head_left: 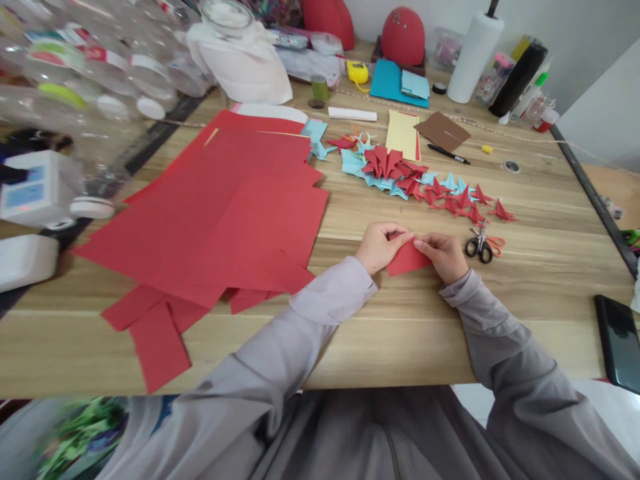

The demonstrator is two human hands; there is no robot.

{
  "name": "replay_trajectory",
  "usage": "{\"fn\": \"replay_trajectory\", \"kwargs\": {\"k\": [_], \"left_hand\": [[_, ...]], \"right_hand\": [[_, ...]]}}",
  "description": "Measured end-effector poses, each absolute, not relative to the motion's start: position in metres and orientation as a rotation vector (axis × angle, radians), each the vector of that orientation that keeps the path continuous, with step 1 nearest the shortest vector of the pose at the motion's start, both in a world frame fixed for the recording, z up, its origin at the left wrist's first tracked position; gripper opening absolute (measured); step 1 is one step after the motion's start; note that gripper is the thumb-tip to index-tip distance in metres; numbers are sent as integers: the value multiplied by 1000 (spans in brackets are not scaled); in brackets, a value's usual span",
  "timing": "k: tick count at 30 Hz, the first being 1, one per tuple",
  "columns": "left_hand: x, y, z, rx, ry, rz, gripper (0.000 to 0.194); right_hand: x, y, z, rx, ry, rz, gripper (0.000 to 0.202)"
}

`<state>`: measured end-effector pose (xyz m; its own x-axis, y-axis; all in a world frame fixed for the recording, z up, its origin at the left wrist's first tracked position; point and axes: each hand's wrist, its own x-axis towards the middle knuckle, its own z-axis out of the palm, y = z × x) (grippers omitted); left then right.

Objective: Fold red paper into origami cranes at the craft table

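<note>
A small piece of red paper (406, 261) is pinched at its top edge between both hands, low over the wooden table. My left hand (383, 247) grips its upper left side, thumb and fingers closed. My right hand (444, 255) holds the upper right side in the same way, its thumb close to the left thumb. Just right of my right hand lie black-handled scissors (480, 247) and an orange-handled pair (496, 245). Behind the hands stretches a group of folded red paper figures (385, 163) and light blue ones (353, 162).
Large red sheets (215, 207) cover the left of the table (390, 347). Plastic bottles (110, 67) crowd the back left. A phone (620, 341) lies at the right edge. Brown paper (444, 131), a black pen (449, 154) and a yellow tape measure (357, 72) are farther back.
</note>
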<state>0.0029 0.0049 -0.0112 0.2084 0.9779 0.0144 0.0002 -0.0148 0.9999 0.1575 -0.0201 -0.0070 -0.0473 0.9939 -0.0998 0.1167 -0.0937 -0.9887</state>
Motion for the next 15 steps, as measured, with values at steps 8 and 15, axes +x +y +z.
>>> {"fn": "replay_trajectory", "kwargs": {"k": [8, 15], "left_hand": [[1, 5, -7, 1351, 1017, 1035, 22], [-2, 6, -5, 1399, 944, 1005, 29]], "right_hand": [[159, -21, -5, -1340, -1306, 1250, 37], [158, -22, -3, -1300, -1331, 1260, 36]]}}
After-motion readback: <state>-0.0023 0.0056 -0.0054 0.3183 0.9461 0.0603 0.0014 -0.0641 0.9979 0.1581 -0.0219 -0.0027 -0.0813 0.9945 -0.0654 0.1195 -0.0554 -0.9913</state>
